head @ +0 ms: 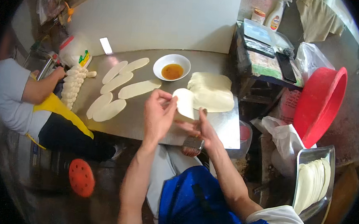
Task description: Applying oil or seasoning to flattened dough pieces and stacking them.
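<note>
My left hand [160,110] pinches the edge of a thin pale dough sheet [184,102] above the steel table [135,126]. Beneath the sheet's lower end is my right hand [201,128], fingers spread; whether it grips the sheet is unclear. A brush-like tool with reddish-brown bristles [192,146] hangs at my right hand, its handle hidden. Flat oval dough pieces [139,89] lie to the left. Behind the hands stands a white bowl of amber liquid [172,67], and a stack of dough sheets [213,92] rests right of it.
At left, a person in a yellow apron [62,108] works by a pile of small dough lumps [73,88]. A metal tray of dough sheets [314,181] and a red plastic basin [318,102] are at right. Below left is a red stool [81,177].
</note>
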Motion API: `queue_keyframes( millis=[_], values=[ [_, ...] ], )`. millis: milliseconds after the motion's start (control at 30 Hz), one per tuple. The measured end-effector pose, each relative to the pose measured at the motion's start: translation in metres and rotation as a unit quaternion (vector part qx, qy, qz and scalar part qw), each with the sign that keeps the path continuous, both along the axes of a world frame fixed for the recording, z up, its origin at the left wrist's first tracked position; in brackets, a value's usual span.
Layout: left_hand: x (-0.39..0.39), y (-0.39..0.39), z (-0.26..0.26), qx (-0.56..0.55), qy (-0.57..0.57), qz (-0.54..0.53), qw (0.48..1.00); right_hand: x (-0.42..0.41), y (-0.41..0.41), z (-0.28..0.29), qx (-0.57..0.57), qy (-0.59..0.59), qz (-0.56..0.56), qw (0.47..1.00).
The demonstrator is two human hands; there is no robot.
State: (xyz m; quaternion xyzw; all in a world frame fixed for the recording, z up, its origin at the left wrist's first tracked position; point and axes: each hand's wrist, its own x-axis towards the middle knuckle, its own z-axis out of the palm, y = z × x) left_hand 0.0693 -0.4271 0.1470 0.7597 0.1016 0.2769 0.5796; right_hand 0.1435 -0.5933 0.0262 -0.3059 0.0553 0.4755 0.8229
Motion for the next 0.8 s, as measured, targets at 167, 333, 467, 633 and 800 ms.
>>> queue_keyframes(
  millis=[167, 333, 467, 633, 800],
  values=[
    [0.03, -0.052, -0.025, -0.27, -0.02, -0.046, 0.962, 0.038, -0.085, -0.011, 0.037, 0.045, -0.32, 0.946],
    [0.08, -0.034, -0.131, -0.207, 0.058, 0.045, 0.976, 0.053, -0.101, 0.004, -0.182, -0.073, -0.339, 0.92],
    [0.065, -0.015, -0.173, -0.141, 0.046, 0.096, 0.984, 0.049, -0.092, 0.003, -0.363, -0.13, -0.248, 0.889],
    [0.014, -0.038, -0.158, -0.21, -0.044, 0.02, 0.976, 0.048, -0.165, -0.014, -0.218, -0.175, -0.428, 0.859],
    [-0.088, 0.041, -0.173, -0.122, 0.01, 0.164, 0.979, 0.025, -0.173, 0.008, -0.013, -0.088, -0.262, 0.961]
  ],
)
